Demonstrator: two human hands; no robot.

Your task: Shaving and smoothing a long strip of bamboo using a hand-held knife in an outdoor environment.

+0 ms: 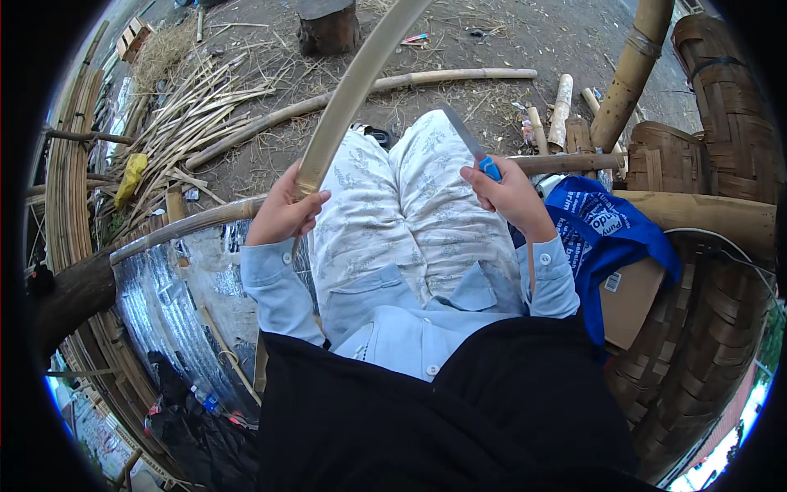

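Note:
My left hand (286, 205) is closed around the near end of a long split bamboo strip (351, 86), which rises away from me past the top of the view. In my right hand (509, 193) is a knife (467, 135) with a blue handle, its blade pointing up and to the left. The blade is apart from the bamboo strip. Both hands are over my lap, above white patterned trousers (361, 221). Part of the knife handle is hidden by my fingers.
A bamboo pole (270, 123) lies across the ground ahead, with a pile of thin bamboo sticks (213, 98) at left. A tree stump (328, 29) stands beyond. Right of me are a blue bag (586, 221), a cardboard box (635, 299) and woven bamboo baskets (725, 98).

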